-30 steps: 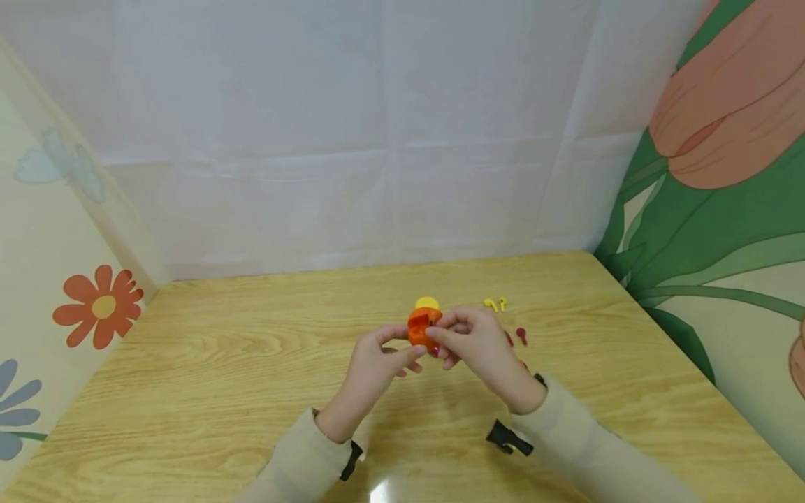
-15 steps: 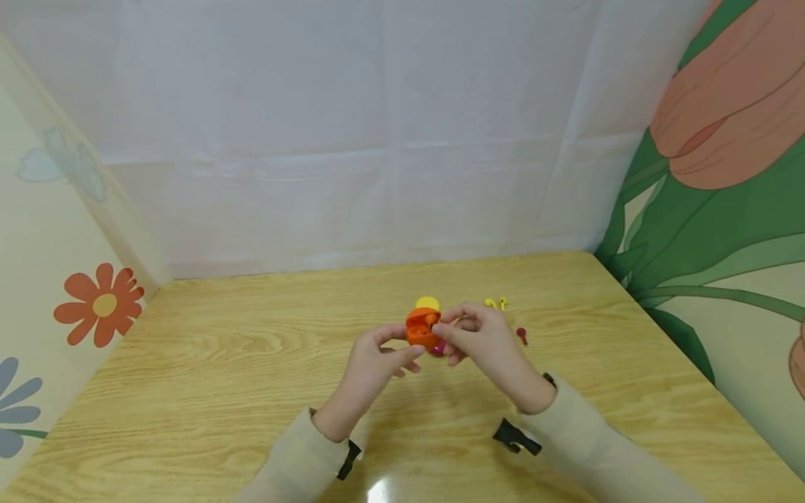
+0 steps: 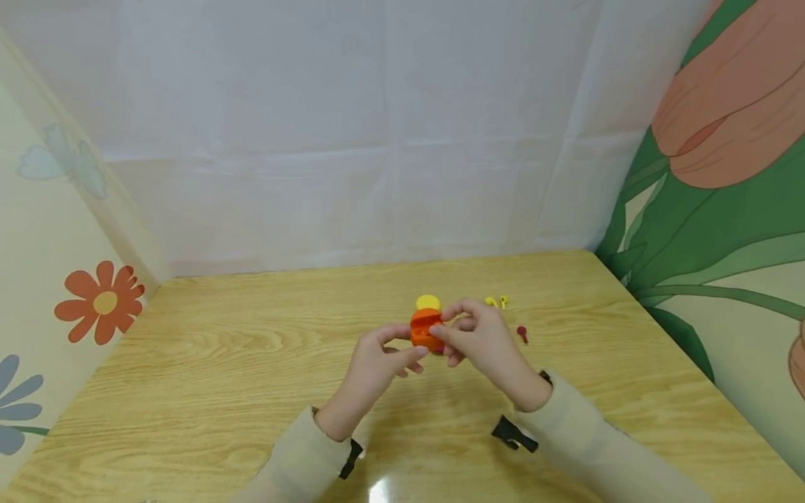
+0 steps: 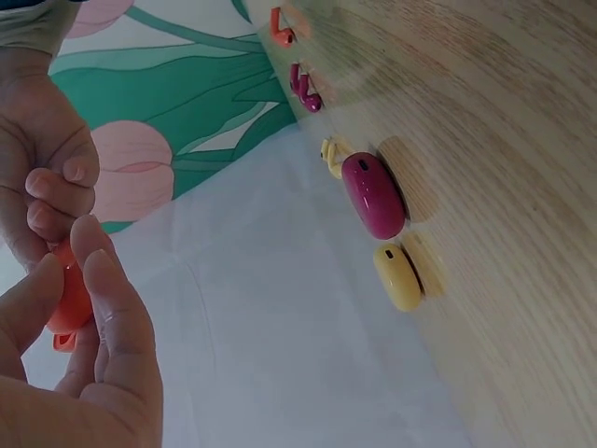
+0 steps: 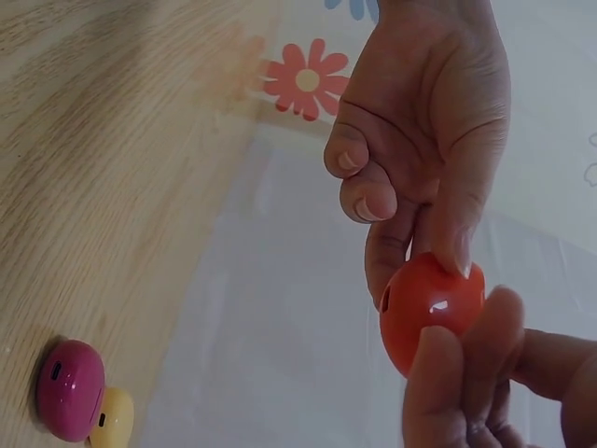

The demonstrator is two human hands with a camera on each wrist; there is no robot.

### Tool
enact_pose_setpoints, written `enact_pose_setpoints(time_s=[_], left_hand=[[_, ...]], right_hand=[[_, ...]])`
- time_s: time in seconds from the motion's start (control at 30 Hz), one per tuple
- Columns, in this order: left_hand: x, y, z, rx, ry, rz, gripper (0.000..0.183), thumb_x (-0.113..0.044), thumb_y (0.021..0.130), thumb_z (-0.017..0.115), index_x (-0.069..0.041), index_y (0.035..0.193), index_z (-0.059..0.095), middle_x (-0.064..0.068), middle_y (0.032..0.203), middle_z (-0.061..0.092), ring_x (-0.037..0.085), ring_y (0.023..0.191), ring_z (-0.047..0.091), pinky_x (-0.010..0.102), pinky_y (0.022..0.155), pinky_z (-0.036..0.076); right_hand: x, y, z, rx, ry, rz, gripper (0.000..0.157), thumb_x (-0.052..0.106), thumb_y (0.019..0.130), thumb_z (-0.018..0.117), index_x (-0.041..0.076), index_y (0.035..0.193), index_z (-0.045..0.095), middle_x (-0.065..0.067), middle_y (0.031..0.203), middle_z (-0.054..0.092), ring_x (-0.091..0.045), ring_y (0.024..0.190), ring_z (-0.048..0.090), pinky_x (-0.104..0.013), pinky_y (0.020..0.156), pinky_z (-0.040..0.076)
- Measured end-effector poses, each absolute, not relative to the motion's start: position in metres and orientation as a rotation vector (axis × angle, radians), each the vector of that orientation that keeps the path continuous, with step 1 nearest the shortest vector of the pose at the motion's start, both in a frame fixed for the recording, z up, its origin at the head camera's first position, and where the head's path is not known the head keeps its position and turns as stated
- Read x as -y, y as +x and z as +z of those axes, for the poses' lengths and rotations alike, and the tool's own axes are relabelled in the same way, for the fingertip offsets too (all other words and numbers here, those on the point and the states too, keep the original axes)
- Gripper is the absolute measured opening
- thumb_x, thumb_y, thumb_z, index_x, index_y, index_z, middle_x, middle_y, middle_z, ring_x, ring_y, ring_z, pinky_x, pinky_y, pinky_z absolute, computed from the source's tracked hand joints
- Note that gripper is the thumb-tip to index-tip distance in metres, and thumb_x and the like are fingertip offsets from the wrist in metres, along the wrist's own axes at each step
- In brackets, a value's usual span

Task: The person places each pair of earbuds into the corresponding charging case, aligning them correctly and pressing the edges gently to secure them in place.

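My left hand (image 3: 371, 363) grips the orange earbud case (image 3: 423, 339) between thumb and fingers, above the table. Its lid stands raised and the inside faces me. At the case's right side, my right hand (image 3: 484, 349) pinches an orange earbud over the opening, the earbud mostly hidden behind the fingertips. The right wrist view shows the rounded shell of the case (image 5: 424, 308) with fingers of both hands around it. Another orange earbud (image 4: 283, 35) lies on the table in the left wrist view.
A magenta case (image 4: 373, 196) and a yellow case (image 4: 398, 277) lie closed on the wooden table (image 3: 251, 349). Yellow earbuds (image 3: 497, 302) and a magenta earbud (image 3: 522, 334) lie to the right. A white cloth (image 3: 283, 140) hangs behind the table.
The right hand shifts slightly up and right, then stays at the case. The orange earbud, visible beside the lid half a second ago, is now lower and mostly covered. The case tilts slightly.
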State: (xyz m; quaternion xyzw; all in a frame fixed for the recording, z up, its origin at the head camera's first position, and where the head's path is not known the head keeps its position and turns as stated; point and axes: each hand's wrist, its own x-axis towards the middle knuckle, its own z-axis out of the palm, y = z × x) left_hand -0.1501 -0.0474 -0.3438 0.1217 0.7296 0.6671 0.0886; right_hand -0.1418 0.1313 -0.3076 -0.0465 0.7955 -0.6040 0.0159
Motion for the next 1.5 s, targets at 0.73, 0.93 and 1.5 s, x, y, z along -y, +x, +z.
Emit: enact_pose_setpoints(time_s=[0.73,0.93,1.5], left_hand=[[0.055,-0.156,-0.348,-2.166,0.266,1.985,0.033,-0.012,0.089,0.071,0.005,0.116,0.064,0.012,0.111,0.064,0.020,0.069,0.069,0.039,0.068,0.056],[0.056,-0.156,-0.346,-2.167,0.240,1.988,0.033,-0.012,0.089,0.071,0.005,0.117,0.064,0.012,0.110,0.065,0.019,0.069,0.069,0.036,0.067,0.055],[0.058,-0.155,-0.345,-2.157,0.257,2.006,0.035,-0.012,0.090,0.070,0.007,0.118,0.063,0.012,0.110,0.064,0.019,0.068,0.069,0.039,0.069,0.055]], right_hand=[[-0.178,-0.140,-0.307,-2.504,-0.042,-1.835,0.022,0.013,0.095,0.064,-0.008,0.099,0.060,-0.006,0.066,0.062,-0.013,0.056,0.060,-0.027,0.054,0.054],[-0.189,-0.138,-0.310,-2.516,-0.020,-1.820,0.021,0.012,0.096,0.063,-0.008,0.096,0.059,-0.005,0.065,0.061,-0.013,0.054,0.059,-0.029,0.055,0.055],[-0.211,-0.135,-0.320,-2.534,-0.022,-1.802,0.024,0.013,0.096,0.062,-0.012,0.099,0.061,-0.007,0.065,0.062,-0.015,0.053,0.060,-0.034,0.053,0.054]])
